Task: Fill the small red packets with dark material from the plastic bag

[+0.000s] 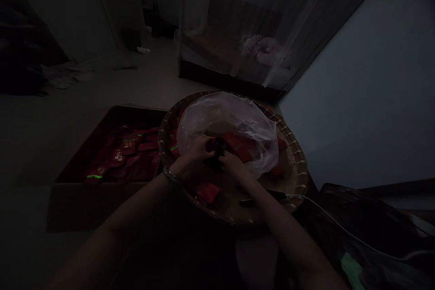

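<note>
The picture is very dim. My left hand (200, 148) and my right hand (231, 163) meet over a round woven basket tray (299, 163), fingers curled around a small dark red packet (219, 145). Its details are lost in shadow. Around and behind my hands lies a clear plastic bag (227, 108), opened wide, with red packets (239, 142) inside it. Another red packet (209, 192) rests near the tray's front rim. Under my right forearm is a dark slim thing (277, 195), joined to a white cable (326, 212).
Left of the tray stands an open carton (105, 185) holding several red packets (128, 147). A curtain or netting (234, 13) hangs behind, and a pale wall (367, 99) rises at right. Dark cloth or bags (360, 208) lie at lower right.
</note>
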Tool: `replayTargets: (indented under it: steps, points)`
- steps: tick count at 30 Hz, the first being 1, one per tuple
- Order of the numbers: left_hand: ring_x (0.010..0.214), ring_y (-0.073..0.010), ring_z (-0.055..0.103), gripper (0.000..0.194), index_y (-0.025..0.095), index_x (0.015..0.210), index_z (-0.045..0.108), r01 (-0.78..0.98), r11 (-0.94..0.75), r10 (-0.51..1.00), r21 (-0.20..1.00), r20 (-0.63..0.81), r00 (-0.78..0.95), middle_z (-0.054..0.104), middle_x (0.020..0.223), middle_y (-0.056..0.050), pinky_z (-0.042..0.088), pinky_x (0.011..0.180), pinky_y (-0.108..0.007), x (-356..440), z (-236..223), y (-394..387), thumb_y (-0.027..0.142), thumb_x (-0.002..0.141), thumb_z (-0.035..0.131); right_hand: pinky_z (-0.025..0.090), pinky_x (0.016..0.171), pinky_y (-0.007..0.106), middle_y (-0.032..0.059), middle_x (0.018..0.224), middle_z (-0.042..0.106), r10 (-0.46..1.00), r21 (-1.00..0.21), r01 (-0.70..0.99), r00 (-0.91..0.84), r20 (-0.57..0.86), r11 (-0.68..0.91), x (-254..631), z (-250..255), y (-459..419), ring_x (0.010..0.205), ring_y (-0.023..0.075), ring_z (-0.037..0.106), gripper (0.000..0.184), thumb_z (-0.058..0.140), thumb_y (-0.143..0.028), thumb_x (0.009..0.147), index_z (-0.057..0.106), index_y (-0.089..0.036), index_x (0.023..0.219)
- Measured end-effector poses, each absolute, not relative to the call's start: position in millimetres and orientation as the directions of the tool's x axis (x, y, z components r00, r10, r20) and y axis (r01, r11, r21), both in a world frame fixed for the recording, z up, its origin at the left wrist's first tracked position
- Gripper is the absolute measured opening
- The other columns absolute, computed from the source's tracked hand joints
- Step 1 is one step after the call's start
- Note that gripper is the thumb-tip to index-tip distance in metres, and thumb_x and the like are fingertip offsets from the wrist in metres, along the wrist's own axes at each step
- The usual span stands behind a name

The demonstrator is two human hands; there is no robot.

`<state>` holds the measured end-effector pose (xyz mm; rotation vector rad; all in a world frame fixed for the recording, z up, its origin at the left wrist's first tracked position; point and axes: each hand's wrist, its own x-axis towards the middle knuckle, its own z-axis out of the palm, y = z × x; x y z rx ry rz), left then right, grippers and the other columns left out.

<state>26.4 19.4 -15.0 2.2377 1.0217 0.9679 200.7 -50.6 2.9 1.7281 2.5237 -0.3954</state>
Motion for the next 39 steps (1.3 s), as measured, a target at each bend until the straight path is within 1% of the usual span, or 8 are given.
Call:
replayTargets:
  steps: [5,11,17,23,28,31,35,39]
  points:
    - [0.089,-0.0215,0.061,0.04,0.011,0.106,0.064,0.434,-0.608,0.776,0.665,0.38,0.504,0.065,0.099,-0.011,0.049,0.08,-0.034,26.9,-13.2,18.7,0.024,0.069,0.066,0.044,0.09,0.033,0.0136,0.125,0.053,0.919,-0.287,0.904,-0.366,-0.144,0.315,214.6,-8.7,-48.4,0.107,0.0221,0.057,0.055,0.067,-0.014,0.074,0.054,-0.018,0.126]
    - [0.09,-0.0218,0.06,0.045,0.012,0.111,0.062,0.427,-0.591,0.782,0.684,0.358,0.51,0.063,0.103,-0.011,0.048,0.081,-0.035,26.1,-14.4,18.5,0.023,0.068,0.068,0.046,0.084,0.032,0.0113,0.104,0.068,0.967,-0.351,0.917,-0.238,-0.093,0.191,219.1,-11.8,-44.1,0.095,0.0223,0.063,0.034,0.061,-0.006,0.072,0.067,-0.016,0.104]
    - [0.089,-0.0204,0.059,0.04,0.015,0.108,0.063,0.411,-0.608,0.766,0.679,0.364,0.531,0.064,0.097,-0.007,0.047,0.083,-0.034,26.0,-11.4,16.8,0.023,0.069,0.069,0.048,0.077,0.03,0.0058,0.088,0.074,0.995,-0.555,0.826,-0.093,0.04,0.1,235.1,5.5,-44.4,0.082,0.0207,0.067,0.021,0.061,-0.011,0.071,0.071,-0.018,0.088]
    - [0.087,-0.0199,0.059,0.041,0.015,0.107,0.063,0.42,-0.622,0.759,0.661,0.375,0.533,0.063,0.098,-0.008,0.047,0.078,-0.033,27.4,-17.0,19.0,0.022,0.067,0.069,0.051,0.068,0.029,0.0052,0.082,0.073,0.981,-0.794,0.601,0.082,0.176,0.092,227.3,49.6,-34.6,0.076,0.0199,0.067,0.022,0.068,-0.034,0.07,0.071,-0.017,0.082]
    - [0.085,-0.0189,0.059,0.041,0.015,0.106,0.063,0.426,-0.621,0.761,0.658,0.374,0.53,0.063,0.098,-0.008,0.047,0.075,-0.031,26.6,-19.8,20.3,0.023,0.067,0.069,0.054,0.062,0.029,0.0057,0.086,0.072,0.996,-0.926,0.375,0.069,0.06,0.03,212.4,55.2,-20.0,0.07,0.0181,0.067,0.033,0.065,-0.039,0.073,0.068,-0.017,0.098]
    - [0.085,-0.0185,0.059,0.041,0.015,0.107,0.062,0.416,-0.621,0.759,0.664,0.376,0.532,0.063,0.099,-0.008,0.048,0.076,-0.031,26.2,-17.5,19.1,0.023,0.068,0.068,0.054,0.061,0.03,0.0057,0.082,0.07,0.989,-0.906,0.423,0.12,0.088,0.029,212.1,45.4,-21.7,0.071,0.0188,0.067,0.033,0.058,-0.042,0.079,0.068,-0.017,0.098]
    - [0.088,-0.0197,0.059,0.039,0.015,0.105,0.062,0.438,-0.618,0.76,0.653,0.355,0.544,0.064,0.098,-0.008,0.047,0.077,-0.032,27.2,-10.4,15.2,0.023,0.067,0.069,0.051,0.074,0.031,0.0078,0.091,0.069,0.97,-0.717,0.675,0.002,0.241,0.177,205.7,30.5,-32.2,0.083,0.0196,0.064,0.025,0.062,-0.04,0.078,0.07,-0.018,0.089]
    - [0.093,-0.0214,0.06,0.045,0.016,0.111,0.061,0.413,-0.603,0.762,0.683,0.34,0.551,0.065,0.102,-0.008,0.046,0.082,-0.033,27.0,-5.7,12.7,0.028,0.068,0.071,0.048,0.077,0.031,0.0081,0.088,0.07,0.971,-0.589,0.786,-0.057,0.233,0.187,199.0,23.6,-34.6,0.081,0.0193,0.063,0.014,0.066,-0.029,0.074,0.071,-0.018,0.082]
